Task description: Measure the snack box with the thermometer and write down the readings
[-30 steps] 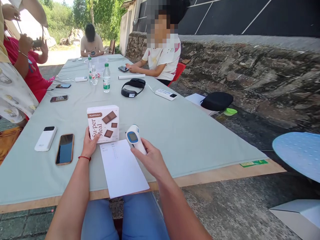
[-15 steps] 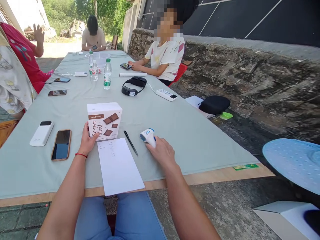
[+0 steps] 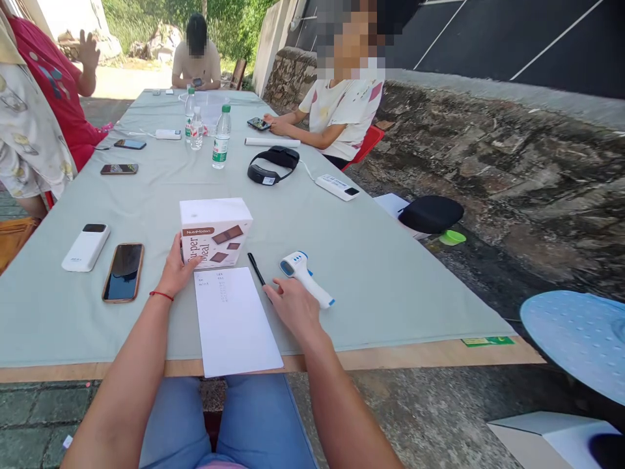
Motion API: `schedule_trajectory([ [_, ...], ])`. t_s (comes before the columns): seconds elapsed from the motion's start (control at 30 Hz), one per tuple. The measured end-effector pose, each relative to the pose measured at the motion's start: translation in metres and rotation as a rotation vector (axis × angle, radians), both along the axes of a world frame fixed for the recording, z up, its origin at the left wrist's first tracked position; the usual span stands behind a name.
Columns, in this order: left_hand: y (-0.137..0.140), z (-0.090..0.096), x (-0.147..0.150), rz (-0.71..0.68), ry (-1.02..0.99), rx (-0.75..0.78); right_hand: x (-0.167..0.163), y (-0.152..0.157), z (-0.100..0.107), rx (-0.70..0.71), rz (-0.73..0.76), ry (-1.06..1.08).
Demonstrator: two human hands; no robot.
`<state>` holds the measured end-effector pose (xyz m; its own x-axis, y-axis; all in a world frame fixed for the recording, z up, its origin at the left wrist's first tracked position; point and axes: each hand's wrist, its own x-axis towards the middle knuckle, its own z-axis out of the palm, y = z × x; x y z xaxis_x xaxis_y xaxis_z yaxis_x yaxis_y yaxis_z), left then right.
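My left hand (image 3: 176,268) grips the left side of a white box (image 3: 215,212) with brown chocolate pictures, which stands upright on the table. At the end of my right arm, my right hand (image 3: 295,306) has its thumb and fingers closed at the lower part of a black pen (image 3: 255,267), whose lower end is hidden. A sheet of paper (image 3: 234,332) with small handwriting lies between my arms, just in front of the box. Beyond my right hand, a white and blue infrared thermometer (image 3: 307,280) lies on the cloth, apart from my fingers.
A phone (image 3: 123,273) and a white power bank (image 3: 86,247) lie to the left. Farther back are a black headset (image 3: 273,165), another power bank (image 3: 336,187) and several bottles, one green-capped bottle (image 3: 221,140) nearest. Other people are around the table (image 3: 390,293).
My right hand has let go of the thermometer and moved left to the pen. The thermometer now lies on the table. My left hand stays on the box, and the view has shifted slightly.
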<state>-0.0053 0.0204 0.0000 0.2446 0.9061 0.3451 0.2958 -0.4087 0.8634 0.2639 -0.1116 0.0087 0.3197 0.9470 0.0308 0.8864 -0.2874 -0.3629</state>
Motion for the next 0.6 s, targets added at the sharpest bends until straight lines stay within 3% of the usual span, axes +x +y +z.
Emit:
schedule_trajectory([
  [0.3,-0.003,-0.001,0.001,-0.011,0.003,-0.026,-0.017,0.006,0.024,-0.237,-0.016,-0.075],
  [0.5,-0.001,-0.004,0.002,-0.017,0.012,-0.027,-0.017,0.011,0.024,-0.247,-0.063,-0.028],
  [0.6,0.0,-0.006,0.002,-0.005,0.032,-0.018,-0.012,0.012,0.018,-0.163,-0.133,0.064],
])
